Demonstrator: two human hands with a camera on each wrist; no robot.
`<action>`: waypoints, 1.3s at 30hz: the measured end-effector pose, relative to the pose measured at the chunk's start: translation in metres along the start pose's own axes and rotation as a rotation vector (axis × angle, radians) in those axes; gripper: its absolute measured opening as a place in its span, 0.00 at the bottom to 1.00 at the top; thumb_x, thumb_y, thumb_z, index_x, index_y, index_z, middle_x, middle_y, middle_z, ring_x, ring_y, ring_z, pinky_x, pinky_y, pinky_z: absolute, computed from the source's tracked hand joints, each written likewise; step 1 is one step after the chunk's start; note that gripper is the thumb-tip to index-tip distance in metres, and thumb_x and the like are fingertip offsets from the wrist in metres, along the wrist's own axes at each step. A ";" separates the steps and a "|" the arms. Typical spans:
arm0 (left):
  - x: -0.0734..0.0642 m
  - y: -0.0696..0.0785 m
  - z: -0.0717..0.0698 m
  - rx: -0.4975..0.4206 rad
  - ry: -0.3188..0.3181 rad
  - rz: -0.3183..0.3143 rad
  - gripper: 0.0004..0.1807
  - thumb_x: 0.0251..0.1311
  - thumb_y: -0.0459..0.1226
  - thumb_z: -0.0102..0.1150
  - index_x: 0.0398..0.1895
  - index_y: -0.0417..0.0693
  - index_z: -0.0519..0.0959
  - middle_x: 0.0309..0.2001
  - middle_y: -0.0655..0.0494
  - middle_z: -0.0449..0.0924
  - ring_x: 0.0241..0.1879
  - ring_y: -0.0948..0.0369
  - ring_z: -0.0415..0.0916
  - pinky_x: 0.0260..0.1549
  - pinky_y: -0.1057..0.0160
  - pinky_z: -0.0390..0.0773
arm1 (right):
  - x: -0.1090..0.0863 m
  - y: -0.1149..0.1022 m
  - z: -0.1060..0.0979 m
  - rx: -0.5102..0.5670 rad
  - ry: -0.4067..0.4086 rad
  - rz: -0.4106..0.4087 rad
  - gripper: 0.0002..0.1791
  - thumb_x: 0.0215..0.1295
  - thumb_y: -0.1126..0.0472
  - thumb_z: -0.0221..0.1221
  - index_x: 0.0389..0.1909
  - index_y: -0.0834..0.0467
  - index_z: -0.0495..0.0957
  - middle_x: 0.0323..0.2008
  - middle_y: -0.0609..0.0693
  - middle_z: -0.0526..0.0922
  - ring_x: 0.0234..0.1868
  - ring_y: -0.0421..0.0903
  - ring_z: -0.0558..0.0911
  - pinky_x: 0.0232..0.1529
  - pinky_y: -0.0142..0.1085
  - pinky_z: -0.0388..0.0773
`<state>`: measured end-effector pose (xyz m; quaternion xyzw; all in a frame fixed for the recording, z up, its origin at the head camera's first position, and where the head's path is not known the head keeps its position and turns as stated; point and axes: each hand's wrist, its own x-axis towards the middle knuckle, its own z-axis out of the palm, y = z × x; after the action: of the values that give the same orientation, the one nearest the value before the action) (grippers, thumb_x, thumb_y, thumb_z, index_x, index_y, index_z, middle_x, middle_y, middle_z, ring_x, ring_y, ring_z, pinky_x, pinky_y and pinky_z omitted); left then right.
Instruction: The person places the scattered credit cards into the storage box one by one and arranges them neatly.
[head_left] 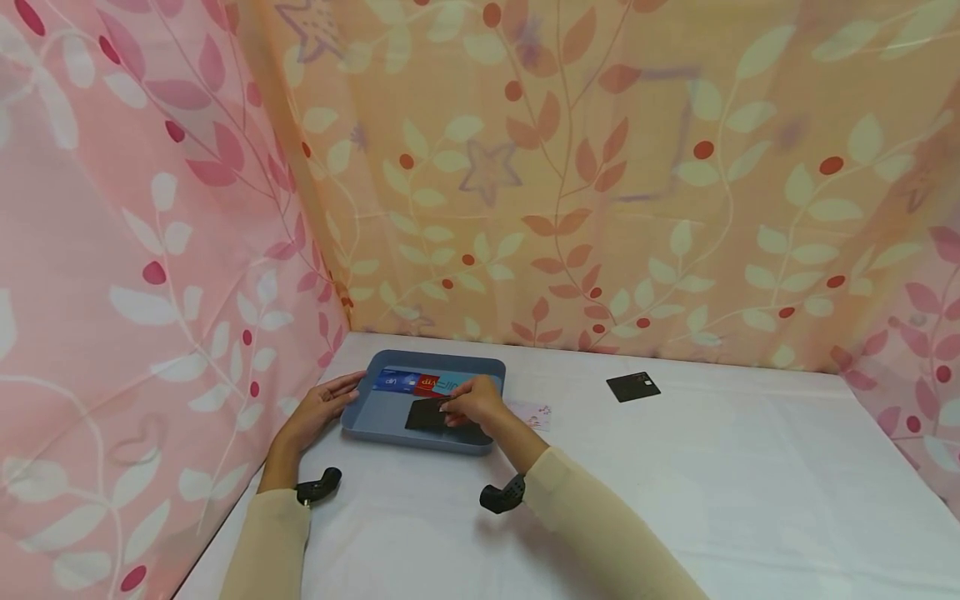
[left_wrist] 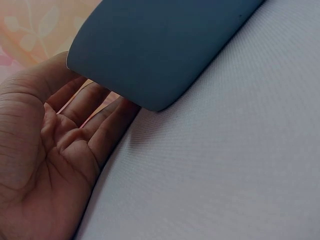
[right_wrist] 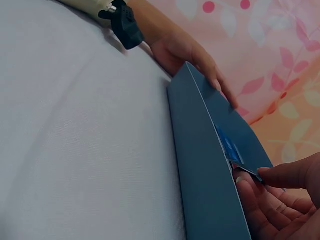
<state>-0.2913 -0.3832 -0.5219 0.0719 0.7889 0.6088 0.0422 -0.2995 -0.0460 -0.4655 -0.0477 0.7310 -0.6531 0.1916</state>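
Note:
A blue-grey tray [head_left: 420, 445] stands on the white table at the left. My left hand [head_left: 321, 410] touches the tray's left end with fairly straight fingers; the left wrist view shows those fingers [left_wrist: 80, 105] along its outer wall. Over the tray's right half, my right hand [head_left: 474, 403] pinches a black card [head_left: 423, 415] between thumb and fingers. In the right wrist view the pinched card [right_wrist: 246, 170] appears edge-on, tilted up. Along the tray's far side lie a blue card [head_left: 395, 381], a red card [head_left: 427, 384] and a light-blue card [head_left: 447, 382], partly hidden by the hand.
Right of the tray lies a pale card with a pink pattern [head_left: 532, 414], partly covered by my right arm. Another black card [head_left: 633, 387] lies farther right on the white tabletop [head_left: 720, 483]. Patterned curtains [head_left: 525, 183] enclose the table at the back and sides.

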 end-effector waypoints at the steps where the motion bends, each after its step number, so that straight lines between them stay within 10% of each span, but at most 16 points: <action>1: 0.000 -0.001 0.000 0.001 0.002 0.000 0.28 0.75 0.40 0.54 0.76 0.46 0.66 0.77 0.44 0.59 0.76 0.46 0.55 0.62 0.67 0.68 | 0.000 0.000 0.001 0.004 -0.001 0.003 0.07 0.61 0.75 0.66 0.40 0.75 0.82 0.32 0.66 0.87 0.20 0.46 0.85 0.32 0.43 0.87; 39: 0.002 -0.002 0.000 -0.004 0.001 0.013 0.28 0.76 0.39 0.53 0.76 0.46 0.65 0.77 0.44 0.60 0.76 0.46 0.57 0.63 0.66 0.68 | 0.002 0.002 0.039 0.231 -0.079 0.169 0.11 0.68 0.71 0.59 0.45 0.76 0.81 0.36 0.67 0.87 0.39 0.59 0.90 0.38 0.40 0.86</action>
<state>-0.2930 -0.3836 -0.5243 0.0765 0.7871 0.6108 0.0378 -0.2875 -0.0831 -0.4708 0.0109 0.6442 -0.7122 0.2787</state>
